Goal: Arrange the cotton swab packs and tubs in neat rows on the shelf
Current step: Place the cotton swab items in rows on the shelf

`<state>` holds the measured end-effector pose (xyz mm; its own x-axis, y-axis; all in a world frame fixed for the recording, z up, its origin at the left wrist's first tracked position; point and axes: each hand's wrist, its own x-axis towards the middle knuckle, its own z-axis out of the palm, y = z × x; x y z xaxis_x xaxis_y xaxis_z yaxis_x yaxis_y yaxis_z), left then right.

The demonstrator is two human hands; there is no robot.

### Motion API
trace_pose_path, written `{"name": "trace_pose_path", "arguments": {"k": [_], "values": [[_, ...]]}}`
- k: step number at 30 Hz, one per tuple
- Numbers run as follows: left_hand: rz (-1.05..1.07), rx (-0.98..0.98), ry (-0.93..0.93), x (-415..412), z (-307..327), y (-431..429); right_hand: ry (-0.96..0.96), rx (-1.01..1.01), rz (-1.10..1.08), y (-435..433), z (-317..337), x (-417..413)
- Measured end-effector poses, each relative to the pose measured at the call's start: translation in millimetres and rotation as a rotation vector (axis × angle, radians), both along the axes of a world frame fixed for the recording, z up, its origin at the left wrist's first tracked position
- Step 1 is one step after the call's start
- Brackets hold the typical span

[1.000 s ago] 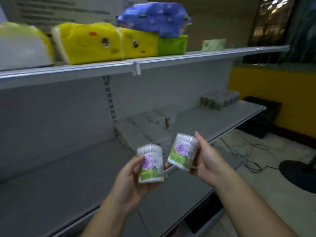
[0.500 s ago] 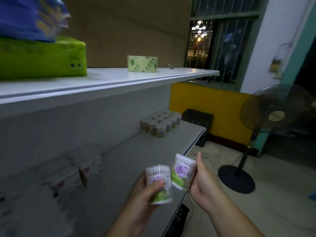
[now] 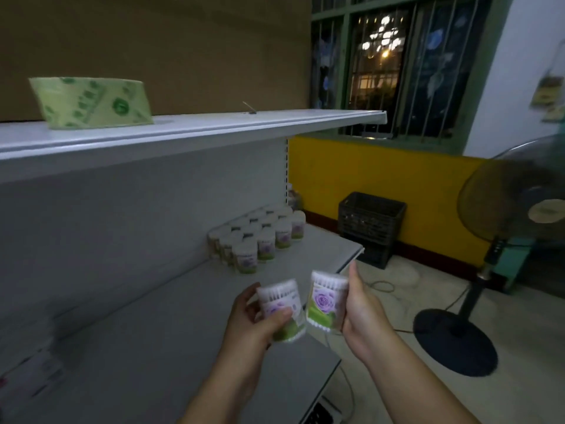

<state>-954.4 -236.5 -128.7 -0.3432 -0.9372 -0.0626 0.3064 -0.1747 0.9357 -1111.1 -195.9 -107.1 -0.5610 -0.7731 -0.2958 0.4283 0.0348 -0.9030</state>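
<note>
My left hand (image 3: 253, 328) grips a clear cotton swab tub (image 3: 279, 304) with a purple rose label. A second tub of the same kind (image 3: 325, 302) is held upright in my right hand (image 3: 359, 313). Both tubs hover side by side above the front edge of the lower white shelf (image 3: 159, 332). Further back on that shelf, several matching tubs (image 3: 260, 237) stand in rows against the rear panel near the shelf's right end. Blurred flat packs (image 3: 36, 374) lie at the far left of the shelf.
The upper shelf (image 3: 195, 130) carries a green tape roll (image 3: 91, 102). A black crate (image 3: 371, 224) sits on the floor by the yellow wall. A standing fan (image 3: 504, 240) with a round base and cables on the floor are to the right.
The view has swung right along the shelf, away from the tissue packs. The rows of tubs at the shelf's right end are now much closer. Both hands still hold their tubs.
</note>
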Motion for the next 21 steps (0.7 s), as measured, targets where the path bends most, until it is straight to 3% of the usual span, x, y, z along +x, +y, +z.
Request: {"name": "trace_pose_path", "arguments": {"k": [8,21], "values": [[0.195,-0.102,-0.083,-82,-3,-22,0.048,-0.054,0.248,-56,-7,-88],[0.509,-0.154,-0.34,-175,-39,-122,0.596,-0.014,0.379,-159,-33,-170]]}}
